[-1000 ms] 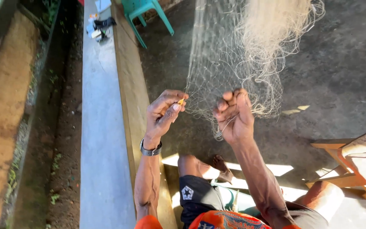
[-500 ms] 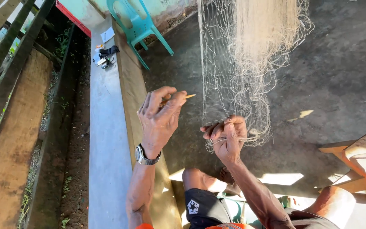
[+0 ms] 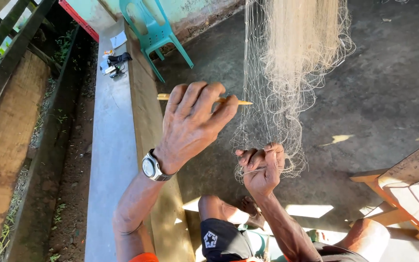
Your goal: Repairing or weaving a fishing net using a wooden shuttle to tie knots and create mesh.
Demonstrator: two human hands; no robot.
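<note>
A pale fishing net [image 3: 292, 63] hangs from above in front of me, its lower edge bunched low. My left hand [image 3: 192, 126], with a wristwatch on the wrist, is raised and grips a thin wooden netting needle [image 3: 236, 102] that points right toward the mesh. My right hand [image 3: 262, 167] sits lower, fingers pinched around the net's bottom strands, pulling them taut. My knees in dark shorts show below.
A low concrete wall [image 3: 112, 145] runs along the left, with small dark items [image 3: 114, 65] on top. A teal plastic chair [image 3: 153, 34] stands at the back. A wooden stool [image 3: 408, 189] is at the right. The floor is grey concrete.
My left hand has risen and drawn the needle up and left, away from the right hand. My right hand has dropped lower, still pinching the net.
</note>
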